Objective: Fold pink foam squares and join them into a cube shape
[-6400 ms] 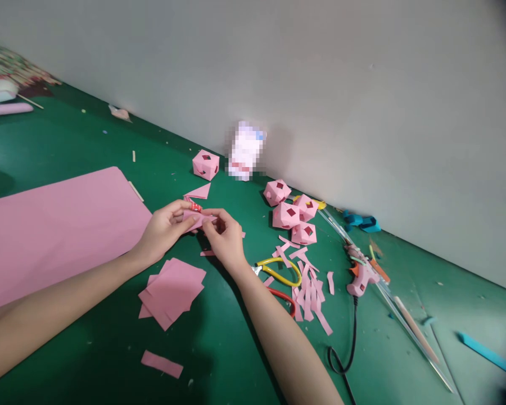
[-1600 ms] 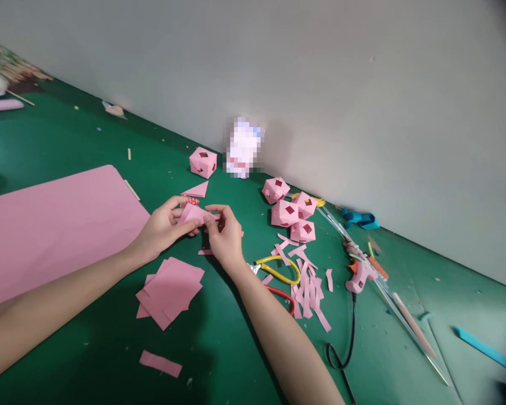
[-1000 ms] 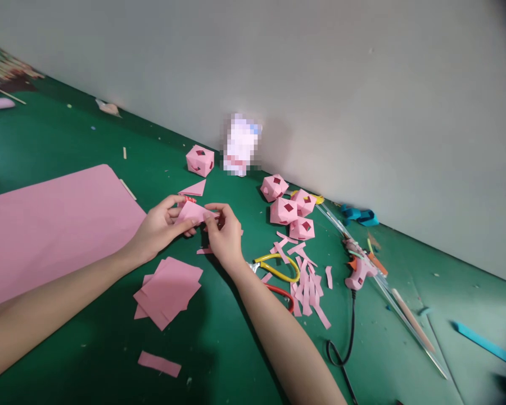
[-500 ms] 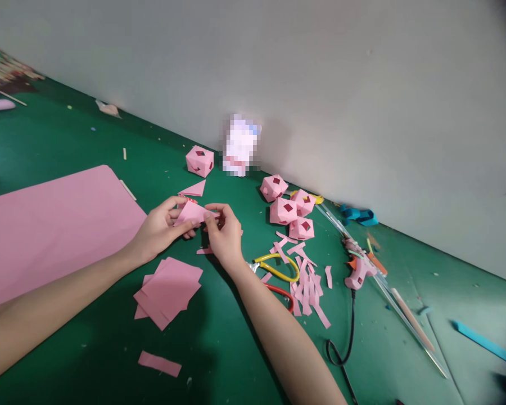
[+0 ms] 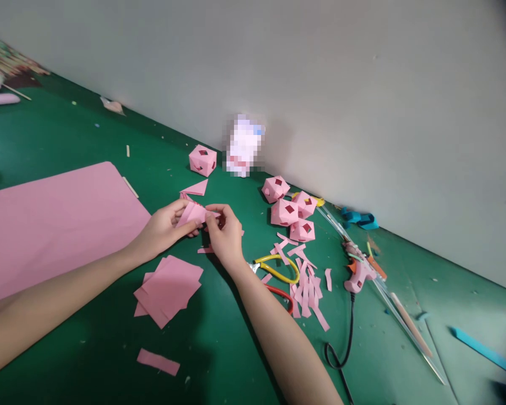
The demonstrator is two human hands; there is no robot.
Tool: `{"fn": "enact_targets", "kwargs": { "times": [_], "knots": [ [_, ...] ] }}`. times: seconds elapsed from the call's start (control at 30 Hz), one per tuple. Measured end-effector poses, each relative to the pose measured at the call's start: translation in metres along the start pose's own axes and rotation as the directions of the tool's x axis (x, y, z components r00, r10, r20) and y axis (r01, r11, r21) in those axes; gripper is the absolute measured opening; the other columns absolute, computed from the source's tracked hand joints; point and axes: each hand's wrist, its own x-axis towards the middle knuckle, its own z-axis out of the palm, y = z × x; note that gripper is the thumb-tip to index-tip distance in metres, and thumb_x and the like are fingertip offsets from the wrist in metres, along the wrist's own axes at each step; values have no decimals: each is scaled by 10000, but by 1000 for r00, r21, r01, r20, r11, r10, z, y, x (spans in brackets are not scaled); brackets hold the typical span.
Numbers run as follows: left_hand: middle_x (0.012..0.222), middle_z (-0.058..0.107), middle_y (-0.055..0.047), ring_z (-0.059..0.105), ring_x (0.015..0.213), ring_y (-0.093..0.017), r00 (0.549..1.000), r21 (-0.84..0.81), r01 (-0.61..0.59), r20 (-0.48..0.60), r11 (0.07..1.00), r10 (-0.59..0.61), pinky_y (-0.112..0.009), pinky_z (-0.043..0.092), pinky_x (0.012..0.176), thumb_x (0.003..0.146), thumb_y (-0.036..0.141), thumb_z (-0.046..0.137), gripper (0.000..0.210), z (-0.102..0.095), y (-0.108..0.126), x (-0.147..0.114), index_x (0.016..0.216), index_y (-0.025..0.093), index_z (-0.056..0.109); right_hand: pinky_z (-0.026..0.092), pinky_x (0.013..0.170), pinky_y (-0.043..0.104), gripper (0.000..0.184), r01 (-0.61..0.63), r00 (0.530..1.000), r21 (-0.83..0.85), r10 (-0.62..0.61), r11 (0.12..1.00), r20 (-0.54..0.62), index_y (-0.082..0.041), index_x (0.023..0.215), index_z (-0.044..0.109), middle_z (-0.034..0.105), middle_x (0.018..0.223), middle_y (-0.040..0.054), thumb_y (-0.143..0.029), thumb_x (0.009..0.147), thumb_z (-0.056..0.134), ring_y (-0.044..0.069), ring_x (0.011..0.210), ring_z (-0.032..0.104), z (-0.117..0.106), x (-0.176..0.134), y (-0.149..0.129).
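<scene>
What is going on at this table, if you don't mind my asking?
The left hand and right hand together hold a small folded piece of pink paper above the green table. A loose stack of pink sheets lies nearer the person. Four hollow pink paper shapes sit grouped to the right, with a fifth one farther left. Pink strips and a glue gun also lie to the right.

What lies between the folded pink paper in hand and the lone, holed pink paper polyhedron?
The head view shows a pink paper triangle on the green table between the held paper and the polyhedron.
</scene>
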Motion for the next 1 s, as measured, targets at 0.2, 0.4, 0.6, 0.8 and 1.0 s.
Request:
{"fn": "enact_targets", "kwargs": {
  "times": [0.2, 0.4, 0.6, 0.8, 1.0],
  "knots": [
    [890, 707, -31, 697, 749, -202, 1000, 50, -7, 21, 999, 6, -339, 584, 726, 802, 460, 705, 383, 0, -1, 0, 1075, 202, 630, 464, 597, 241, 169, 11, 1000, -34, -11, 999, 5, -215, 971, 645, 616, 698, -32, -296, 888, 523, 128, 610, 579, -1, -1, -1],
    [849, 695, -21, 693, 745, -201, 1000, 54, -22, 23, 998, 20, -336, 580, 715, 816, 434, 699, 334, 0, -3, 0, 1052, 207, 636, 462, 604, 243, 163, 16, 1000, -33, -16, 999, 10, -217, 970, 645, 627, 719, -34, -289, 892, 521, 125, 614, 578, -1, -1, -3],
    [876, 709, -35, 683, 731, -188, 1000, 25, -24, 15, 999, 24, -321, 570, 708, 819, 422, 706, 347, 0, -3, -1, 1076, 197, 641, 451, 599, 242, 167, 22, 1000, -34, -22, 999, 14, -212, 977, 651, 605, 679, -41, -289, 893, 529, 129, 612, 577, -1, -2, -3],
    [887, 708, -29, 681, 746, -184, 1000, 50, -10, 25, 999, 9, -317, 566, 716, 827, 430, 694, 347, -2, -3, -1, 1078, 198, 636, 445, 599, 234, 177, 6, 1000, -52, -5, 999, 22, -208, 992, 649, 607, 677, -45, -282, 897, 519, 124, 612, 578, -1, -2, -3],
    [882, 707, -28, 681, 744, -190, 1000, 75, 4, 17, 997, -5, -327, 566, 716, 818, 442, 694, 355, -1, -2, -1, 1066, 195, 635, 438, 588, 230, 167, 9, 1000, -43, -9, 999, 20, -208, 982, 648, 607, 671, -43, -267, 894, 518, 121, 602, 566, 0, -2, -2]
  ]
}}
